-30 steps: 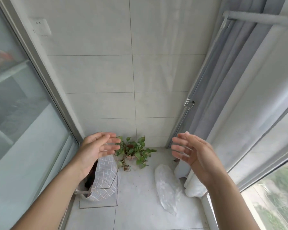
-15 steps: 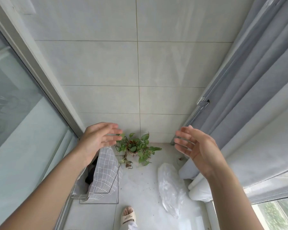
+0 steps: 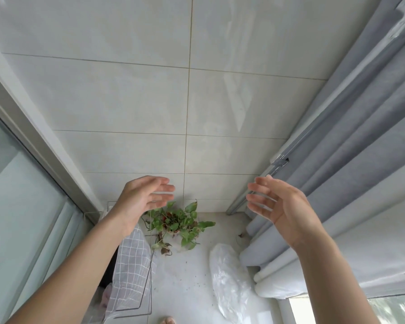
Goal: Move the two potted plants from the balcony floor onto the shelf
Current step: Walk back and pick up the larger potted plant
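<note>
One potted plant [image 3: 177,224] with green heart-shaped leaves and trailing stems stands on the balcony floor against the tiled back wall. Its pot is mostly hidden by foliage. My left hand [image 3: 143,198] hovers above and left of the plant, fingers straight and empty. My right hand [image 3: 276,204] is held out to the right of the plant, palm turned inward, fingers relaxed and empty. Both hands are well above the floor and apart from the plant. No second plant and no shelf are in view.
A wire-frame basket with a checked fabric liner [image 3: 132,272] stands at the left by the glass sliding door [image 3: 21,206]. A crumpled clear plastic bag [image 3: 227,279] lies on the floor at the right. Grey curtains [image 3: 337,183] hang along the right side. Soil crumbs dot the floor.
The camera has tilted down and moved closer, so the plant appears nearer. Both hands stay raised and empty, roughly the same distance apart.
</note>
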